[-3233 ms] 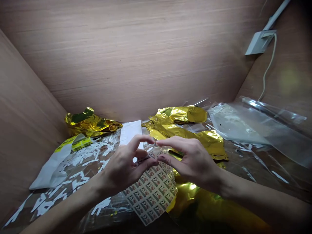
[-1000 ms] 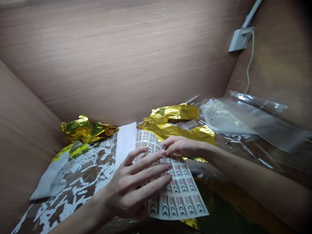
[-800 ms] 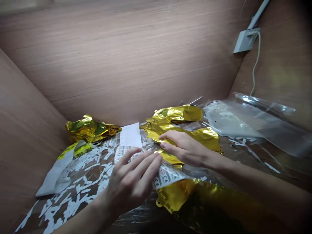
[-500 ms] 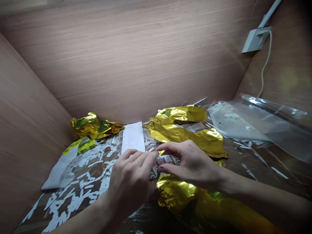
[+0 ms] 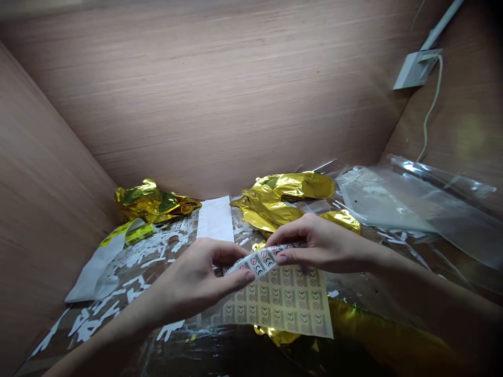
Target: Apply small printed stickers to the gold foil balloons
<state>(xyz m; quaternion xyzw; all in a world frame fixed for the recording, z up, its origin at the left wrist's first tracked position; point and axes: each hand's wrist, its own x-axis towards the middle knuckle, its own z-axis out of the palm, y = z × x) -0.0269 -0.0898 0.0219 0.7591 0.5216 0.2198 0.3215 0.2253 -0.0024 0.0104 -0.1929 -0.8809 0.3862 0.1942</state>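
A sheet of small printed labels (image 5: 283,303) with CE marks and red crossed-out symbols hangs between my hands, its upper edge folded over. My left hand (image 5: 214,272) pinches the folded edge on the left, thumb in front. On the right, my right hand (image 5: 308,243) grips the same edge between thumb and fingers. Gold foil pieces (image 5: 271,209) lie just behind my hands. More gold foil (image 5: 353,335) is below and to the right, partly under the sheet and my right forearm.
Crumpled gold foil (image 5: 151,201) and a white and yellow strip (image 5: 94,267) lie at the left. A white paper (image 5: 215,217) stands behind. Clear plastic bags (image 5: 393,199) rest at the right. White scraps litter the surface. A white socket box (image 5: 416,69) with a cable is on the wall.
The label sheet, bunched up between my hands before, now hangs opened out downward. My hands have moved farther apart, and the left one has turned so its thumb shows.
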